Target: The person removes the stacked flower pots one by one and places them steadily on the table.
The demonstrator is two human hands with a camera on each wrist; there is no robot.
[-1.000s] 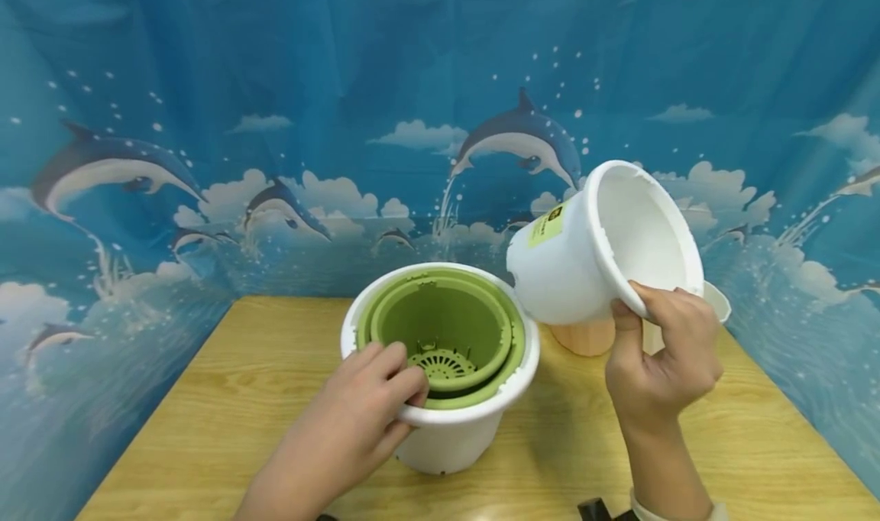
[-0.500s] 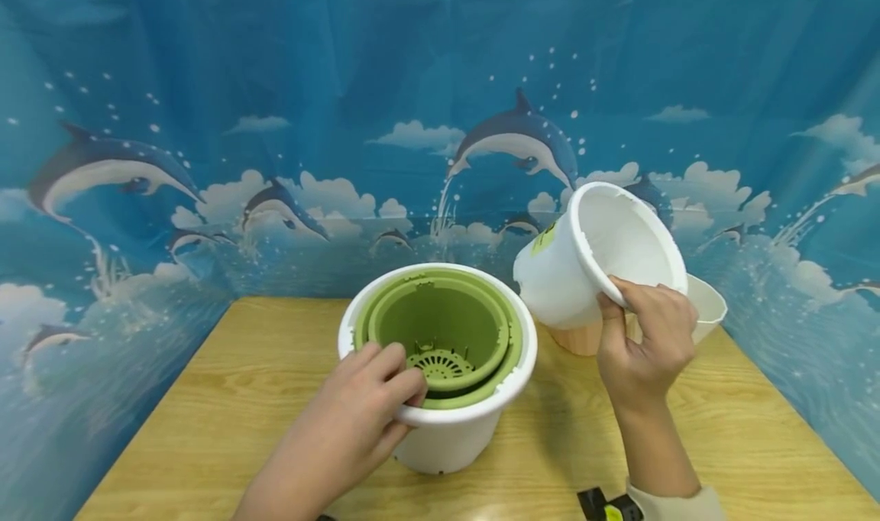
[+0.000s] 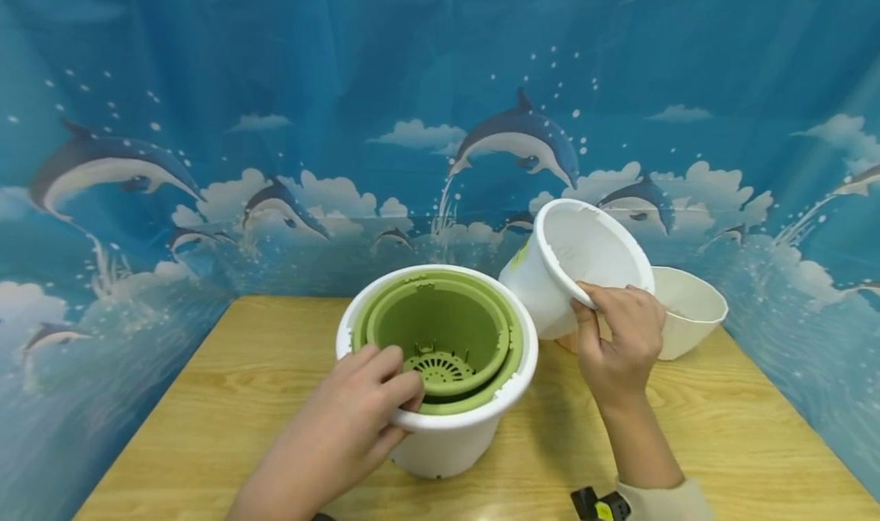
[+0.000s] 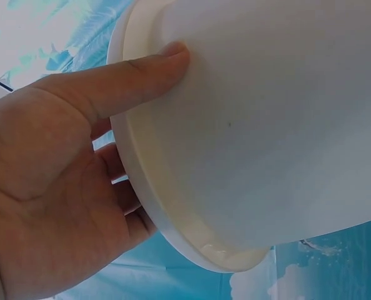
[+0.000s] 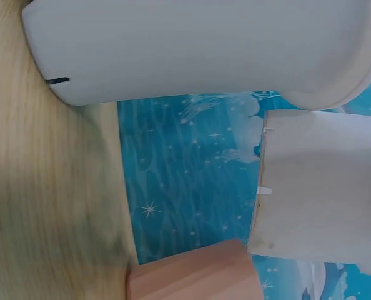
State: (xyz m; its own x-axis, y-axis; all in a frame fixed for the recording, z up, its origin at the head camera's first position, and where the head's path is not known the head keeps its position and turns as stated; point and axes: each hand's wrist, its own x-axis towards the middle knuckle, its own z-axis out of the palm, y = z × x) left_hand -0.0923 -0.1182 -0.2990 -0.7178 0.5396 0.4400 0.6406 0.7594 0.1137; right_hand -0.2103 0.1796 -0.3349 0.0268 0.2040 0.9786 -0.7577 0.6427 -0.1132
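On the table stands a large white flowerpot (image 3: 447, 448) with two green pots nested in it; the inner green pot (image 3: 436, 315) has a slotted bottom. My left hand (image 3: 337, 422) grips the near left rim, fingers over the edge and the thumb (image 4: 135, 81) against the outer wall. Another white flowerpot (image 3: 591, 250), with a yellow-green label, is held tilted in the air by my right hand (image 3: 622, 338), which pinches its rim. Its mouth faces me and its base points left toward the nested pots. The right wrist view shows the raised pot's outer wall (image 5: 323, 187).
Behind the raised pot, a cream pot (image 3: 690, 315) stands at the back right. Beside it is an orange-pink pot (image 5: 198, 275), mostly hidden in the head view. The wooden table (image 3: 227, 399) backs onto a blue dolphin curtain (image 3: 385, 85).
My right hand has brought the raised white flowerpot down and to the left, uncovering more of the cream pot. My left hand has stayed on the nested pots' rim.
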